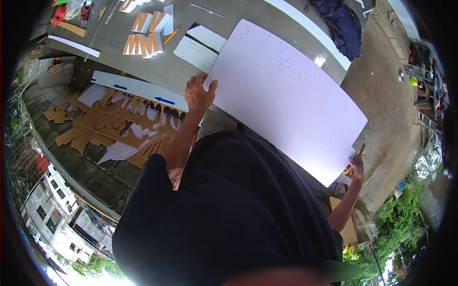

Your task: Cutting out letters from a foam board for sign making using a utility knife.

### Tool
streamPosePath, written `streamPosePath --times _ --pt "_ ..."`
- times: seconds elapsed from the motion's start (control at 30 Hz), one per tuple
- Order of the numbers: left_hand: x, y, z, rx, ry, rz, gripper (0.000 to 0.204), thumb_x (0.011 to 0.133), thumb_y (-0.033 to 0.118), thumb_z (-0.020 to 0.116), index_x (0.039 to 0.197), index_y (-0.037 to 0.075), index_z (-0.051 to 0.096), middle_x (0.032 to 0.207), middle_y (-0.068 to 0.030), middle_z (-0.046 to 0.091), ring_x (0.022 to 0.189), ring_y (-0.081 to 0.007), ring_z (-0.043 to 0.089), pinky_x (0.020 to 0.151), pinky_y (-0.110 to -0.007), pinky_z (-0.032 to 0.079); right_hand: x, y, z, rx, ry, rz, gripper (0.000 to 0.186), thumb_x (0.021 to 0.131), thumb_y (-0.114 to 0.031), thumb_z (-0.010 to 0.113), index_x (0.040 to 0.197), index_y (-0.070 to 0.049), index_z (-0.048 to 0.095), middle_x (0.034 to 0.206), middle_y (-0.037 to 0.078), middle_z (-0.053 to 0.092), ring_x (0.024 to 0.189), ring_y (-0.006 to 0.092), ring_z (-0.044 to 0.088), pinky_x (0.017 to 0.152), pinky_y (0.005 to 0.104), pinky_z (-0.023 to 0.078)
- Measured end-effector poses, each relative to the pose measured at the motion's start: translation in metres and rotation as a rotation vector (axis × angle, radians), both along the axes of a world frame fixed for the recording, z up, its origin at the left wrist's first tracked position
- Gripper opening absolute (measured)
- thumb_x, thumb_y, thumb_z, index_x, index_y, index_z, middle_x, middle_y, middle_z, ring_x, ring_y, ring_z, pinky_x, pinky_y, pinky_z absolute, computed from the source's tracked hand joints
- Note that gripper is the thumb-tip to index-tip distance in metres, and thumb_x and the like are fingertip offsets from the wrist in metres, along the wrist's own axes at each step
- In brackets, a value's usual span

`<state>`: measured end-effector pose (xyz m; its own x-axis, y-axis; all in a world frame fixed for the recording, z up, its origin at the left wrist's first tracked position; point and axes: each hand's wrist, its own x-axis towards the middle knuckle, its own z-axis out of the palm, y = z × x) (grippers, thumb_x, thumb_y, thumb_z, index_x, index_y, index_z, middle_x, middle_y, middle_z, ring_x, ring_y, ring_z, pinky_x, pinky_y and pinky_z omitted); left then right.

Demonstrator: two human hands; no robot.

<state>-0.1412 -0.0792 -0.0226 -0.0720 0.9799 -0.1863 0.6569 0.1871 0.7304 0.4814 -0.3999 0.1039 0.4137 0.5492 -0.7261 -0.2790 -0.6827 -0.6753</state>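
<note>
A large white board (286,100) with faint pencilled letter outlines along its far side lies aslant over the grey table. At its left edge is my left hand (199,95), fingers curled at the rim and thumb by the top face. The underside of that grip is hidden. My right hand (356,170) is closed around a yellow-and-black utility knife (355,161) beside the board's right end. The knife's tip points away from me, just past a small notch in the board's edge.
Beyond my left hand lie a smaller white panel (198,44), an orange pencil (171,36) and several cut-out letters (143,45) on the table (200,14). Brown-faced cut scraps (129,119) are heaped at the left. Dark cloth (338,26) lies at the far right.
</note>
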Motion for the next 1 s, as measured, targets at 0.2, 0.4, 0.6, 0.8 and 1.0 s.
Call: streamPosePath --times 0.2,0.4,0.6,0.8,1.0 --pt "-0.032 0.011 -0.017 0.127 0.277 0.033 0.042 0.072 0.028 0.089 0.102 0.005 0.07 0.093 -0.0159 0.068 0.089 -0.0361 0.063 0.081 -0.047 0.051 -0.046 -0.006 -0.049 -0.155 -0.011 0.058 0.029 0.078 -0.006 0.083 0.098 -0.008 0.062 0.081 0.001 0.065 0.062 0.0145 0.063 0.052 0.0302 0.054" --pt "-0.066 0.033 -0.019 0.252 0.525 0.088 0.034 0.075 0.025 0.083 0.099 0.004 0.072 0.1 -0.0167 0.067 0.099 -0.0363 0.06 0.093 -0.048 0.046 -0.083 0.043 -0.09 -0.241 -0.012 0.32 0.027 0.08 -0.008 0.083 0.099 -0.004 0.064 0.082 0.005 0.068 0.069 0.0186 0.071 0.053 0.0309 0.053" --pt "-0.04 0.016 -0.01 0.44 0.544 -0.007 0.051 0.078 0.021 0.076 0.124 0.004 0.061 0.121 -0.0161 0.061 0.114 -0.0373 0.054 0.101 -0.049 0.04 -0.072 0.053 -0.11 -0.208 0.134 0.44 0.026 0.081 -0.006 0.081 0.102 -0.005 0.066 0.084 0.004 0.07 0.069 0.0181 0.071 0.056 0.0312 0.055" --pt "0.037 -0.023 0.012 0.57 0.309 -0.1 0.052 0.09 0.021 0.068 0.135 0.002 0.052 0.132 -0.0199 0.054 0.119 -0.0389 0.051 0.103 -0.052 0.04 -0.036 0.036 -0.11 0.217 0.024 -0.182 0.026 0.083 -0.006 0.081 0.105 -0.01 0.069 0.096 0.0 0.069 0.086 0.0154 0.067 0.075 0.0339 0.057" --pt "0.018 -0.025 -0.016 0.432 0.38 -0.109 0.057 0.095 0.019 0.061 0.147 0.003 0.042 0.148 -0.0201 0.046 0.135 -0.0439 0.042 0.111 -0.054 0.036 0.065 -0.008 -0.055 0.324 -0.055 -0.262 0.028 0.088 -0.011 0.076 0.113 -0.01 0.064 0.103 0.004 0.066 0.094 0.0196 0.065 0.081 0.0392 0.057"
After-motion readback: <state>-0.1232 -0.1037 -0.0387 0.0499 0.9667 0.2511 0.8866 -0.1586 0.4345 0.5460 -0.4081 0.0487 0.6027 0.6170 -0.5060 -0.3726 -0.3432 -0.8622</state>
